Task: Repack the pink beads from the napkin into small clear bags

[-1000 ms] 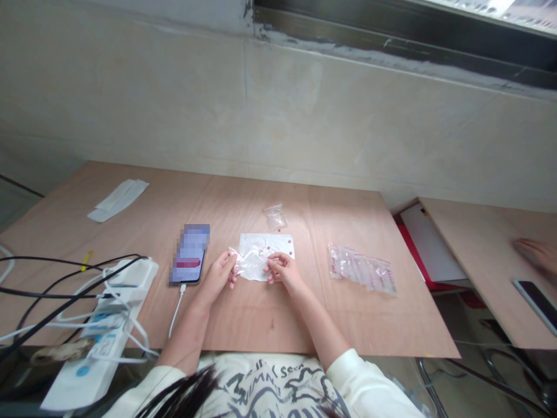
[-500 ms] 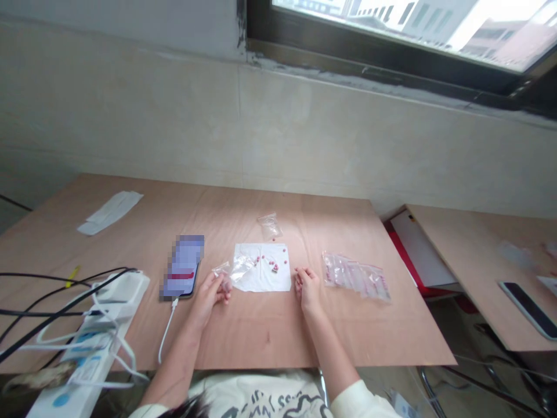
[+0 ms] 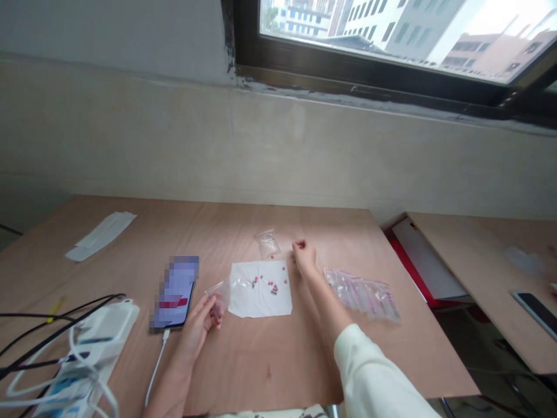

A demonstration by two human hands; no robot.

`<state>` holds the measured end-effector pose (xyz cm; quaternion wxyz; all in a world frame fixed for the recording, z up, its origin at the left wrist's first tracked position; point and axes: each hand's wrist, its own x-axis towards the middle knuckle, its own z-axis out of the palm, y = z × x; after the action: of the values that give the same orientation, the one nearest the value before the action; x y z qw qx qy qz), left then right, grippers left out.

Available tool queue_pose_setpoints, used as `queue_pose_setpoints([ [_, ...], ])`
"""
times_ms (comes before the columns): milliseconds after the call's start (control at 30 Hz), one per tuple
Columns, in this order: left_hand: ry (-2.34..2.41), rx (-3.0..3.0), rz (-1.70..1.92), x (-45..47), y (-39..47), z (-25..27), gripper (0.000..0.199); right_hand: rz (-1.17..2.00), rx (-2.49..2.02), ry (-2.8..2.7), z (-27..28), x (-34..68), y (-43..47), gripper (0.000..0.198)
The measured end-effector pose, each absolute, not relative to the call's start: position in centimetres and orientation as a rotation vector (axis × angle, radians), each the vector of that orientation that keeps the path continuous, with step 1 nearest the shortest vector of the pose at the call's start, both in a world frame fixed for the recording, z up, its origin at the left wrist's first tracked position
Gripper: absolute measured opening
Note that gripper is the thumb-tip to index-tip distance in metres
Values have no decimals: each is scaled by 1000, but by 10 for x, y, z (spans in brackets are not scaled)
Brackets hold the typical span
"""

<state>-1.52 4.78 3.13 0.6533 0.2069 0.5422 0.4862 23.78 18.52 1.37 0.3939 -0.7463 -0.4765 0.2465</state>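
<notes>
My left hand [image 3: 206, 314] pinches a small clear plastic bag [image 3: 221, 292] at the left edge of a white sheet [image 3: 261, 307]. Several small pink beads [image 3: 270, 284] and a couple of tiny metallic pieces [image 3: 274, 292] lie scattered on the sheet. My right hand [image 3: 305, 255] is just past the sheet's upper right corner, its fingers curled in; anything inside them is too small to make out. Another clear bag [image 3: 267, 242] lies beyond the sheet, with a pink bead close to its lower edge.
Overlapping clear bags with pink contents [image 3: 363, 293] lie right of my right forearm. A phone [image 3: 176, 293] with a white charging cable is on the left, beside a cable-covered power strip [image 3: 102, 331]. White folded paper [image 3: 102, 235] lies back left; a second table stands to the right.
My right hand has moved forward, away from me, from beside the sheet to beyond its upper right corner. My left hand still holds the bag, now slightly further left. The view has tilted up.
</notes>
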Motion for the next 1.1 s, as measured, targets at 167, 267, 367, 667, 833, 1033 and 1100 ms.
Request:
queue_pose_setpoints([
  [167,1225,456,1114,-12,49,42,26,552,-1886,-1514,28,213,287,17],
  [267,1232,455,1121,-12,48,45,25,499,-1830,-1736,31,192,321,27],
  [367,1260,421,1129,-17,49,43,25,459,-1769,-1934,30,174,337,29],
  [667,1252,337,1124,-24,56,31,30,379,-1761,-2157,12,157,352,32],
  [833,1280,326,1130,-22,59,37,28,337,-1784,-2127,5,151,359,30],
  [1033,1316,326,1133,-24,59,43,27,291,-1818,-2024,-3,141,366,29],
  [1100,1326,324,1130,-26,59,43,27,275,-1823,-1983,-5,138,366,30],
])
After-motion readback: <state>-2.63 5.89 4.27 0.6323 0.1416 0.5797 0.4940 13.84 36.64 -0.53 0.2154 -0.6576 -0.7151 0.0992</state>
